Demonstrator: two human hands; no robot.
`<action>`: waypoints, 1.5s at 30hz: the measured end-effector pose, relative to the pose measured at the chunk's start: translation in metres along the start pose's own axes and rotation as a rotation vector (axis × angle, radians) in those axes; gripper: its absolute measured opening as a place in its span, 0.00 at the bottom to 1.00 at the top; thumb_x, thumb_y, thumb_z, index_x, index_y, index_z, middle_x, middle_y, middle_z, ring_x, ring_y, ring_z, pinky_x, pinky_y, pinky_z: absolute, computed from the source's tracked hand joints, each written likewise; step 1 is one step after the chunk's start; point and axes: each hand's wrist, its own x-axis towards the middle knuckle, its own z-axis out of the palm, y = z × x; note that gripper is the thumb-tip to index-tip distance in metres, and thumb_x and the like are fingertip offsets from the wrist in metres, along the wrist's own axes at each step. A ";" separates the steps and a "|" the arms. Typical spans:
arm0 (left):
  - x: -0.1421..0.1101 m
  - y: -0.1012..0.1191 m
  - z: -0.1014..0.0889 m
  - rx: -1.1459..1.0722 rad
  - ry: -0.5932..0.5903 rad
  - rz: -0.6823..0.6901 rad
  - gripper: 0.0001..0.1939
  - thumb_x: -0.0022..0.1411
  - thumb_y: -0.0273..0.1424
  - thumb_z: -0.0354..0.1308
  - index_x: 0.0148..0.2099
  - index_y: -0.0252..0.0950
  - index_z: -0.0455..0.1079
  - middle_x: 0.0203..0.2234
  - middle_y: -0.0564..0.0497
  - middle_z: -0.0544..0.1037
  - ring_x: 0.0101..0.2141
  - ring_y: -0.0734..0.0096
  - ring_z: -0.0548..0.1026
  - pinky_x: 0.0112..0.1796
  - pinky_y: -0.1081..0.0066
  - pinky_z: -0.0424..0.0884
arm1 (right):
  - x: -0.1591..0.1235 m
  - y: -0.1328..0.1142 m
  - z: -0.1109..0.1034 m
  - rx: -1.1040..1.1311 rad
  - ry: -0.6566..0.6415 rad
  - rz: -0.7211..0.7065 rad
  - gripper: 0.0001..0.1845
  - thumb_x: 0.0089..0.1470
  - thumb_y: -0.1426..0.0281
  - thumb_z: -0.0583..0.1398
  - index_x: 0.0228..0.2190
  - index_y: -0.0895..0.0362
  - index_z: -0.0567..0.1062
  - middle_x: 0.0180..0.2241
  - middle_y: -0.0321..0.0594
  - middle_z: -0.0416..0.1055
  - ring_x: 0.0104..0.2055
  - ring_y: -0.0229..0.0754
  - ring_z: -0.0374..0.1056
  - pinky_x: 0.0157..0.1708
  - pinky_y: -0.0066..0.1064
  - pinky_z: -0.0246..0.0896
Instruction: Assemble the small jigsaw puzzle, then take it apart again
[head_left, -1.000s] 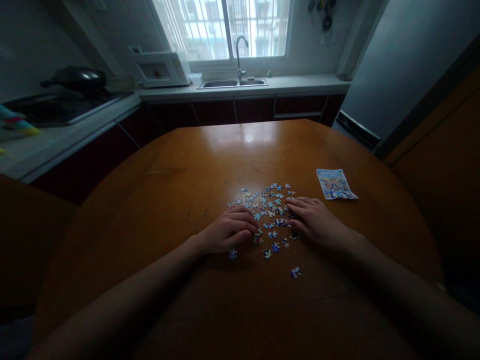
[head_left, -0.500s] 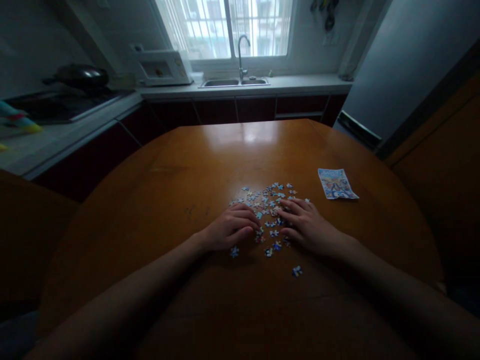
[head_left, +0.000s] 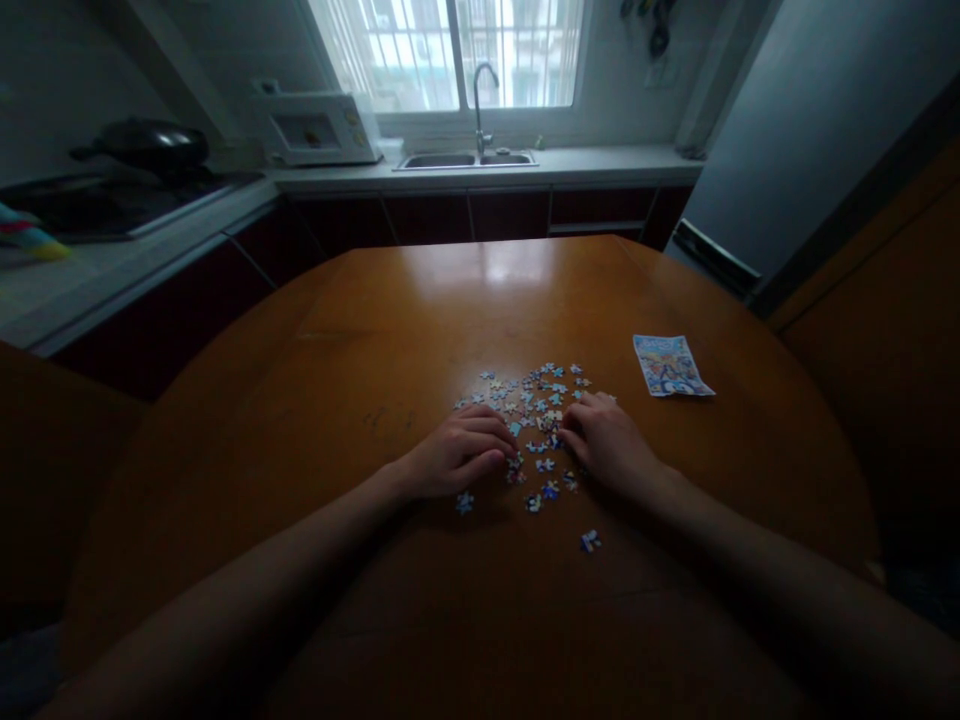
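Small jigsaw puzzle pieces [head_left: 541, 405] lie scattered over the middle of the wooden table. My left hand [head_left: 461, 452] rests at their left side, fingers bent and close together, thumb and fingertips closed at a few pieces [head_left: 514, 470] with red and white on them. On the right side, my right hand [head_left: 611, 442] is curled, its thumb and forefinger pinched at a puzzle piece among the cluster; the fingers partly hide it. Nearer to me lie several single pieces, among them a blue one [head_left: 550, 490] and a blue-white one [head_left: 590, 541].
A printed picture sheet [head_left: 673, 366] lies on the table [head_left: 420, 300] right of the pieces. Beyond the table's far edge stand a counter with a sink [head_left: 442, 161], a faucet [head_left: 481, 110] and a white microwave [head_left: 319, 128]. A pan [head_left: 150, 145] sits on the stove at left.
The fingers of my right hand, spread over the pieces before, have drawn in to a pinch. My left hand has stayed nearly in place. The view has shifted slightly.
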 end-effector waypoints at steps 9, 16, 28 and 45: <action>0.002 -0.003 0.007 0.107 0.043 -0.033 0.11 0.73 0.31 0.52 0.50 0.41 0.76 0.47 0.48 0.81 0.49 0.63 0.74 0.55 0.58 0.66 | 0.007 -0.002 0.003 0.121 -0.032 0.039 0.09 0.55 0.80 0.61 0.29 0.55 0.70 0.33 0.43 0.73 0.37 0.47 0.67 0.38 0.37 0.62; 0.004 -0.002 0.024 0.131 0.280 -0.153 0.13 0.67 0.36 0.63 0.50 0.36 0.72 0.42 0.46 0.80 0.45 0.63 0.74 0.48 0.62 0.71 | 0.002 -0.013 -0.003 0.383 -0.015 -0.180 0.08 0.59 0.80 0.59 0.33 0.55 0.72 0.34 0.40 0.73 0.39 0.43 0.68 0.41 0.35 0.63; 0.007 0.015 0.019 -0.217 0.151 -0.055 0.08 0.70 0.31 0.58 0.38 0.36 0.75 0.30 0.48 0.79 0.34 0.69 0.74 0.39 0.67 0.70 | -0.008 -0.019 -0.012 0.719 -0.228 -0.416 0.04 0.62 0.74 0.60 0.35 0.55 0.76 0.35 0.38 0.75 0.38 0.38 0.70 0.40 0.32 0.67; -0.004 -0.010 -0.021 -0.242 -0.175 -0.352 0.06 0.67 0.30 0.61 0.41 0.36 0.79 0.31 0.50 0.82 0.30 0.73 0.79 0.32 0.76 0.73 | -0.005 0.066 -0.060 0.319 -0.398 -0.040 0.06 0.54 0.76 0.63 0.30 0.54 0.78 0.28 0.37 0.76 0.30 0.41 0.71 0.31 0.33 0.66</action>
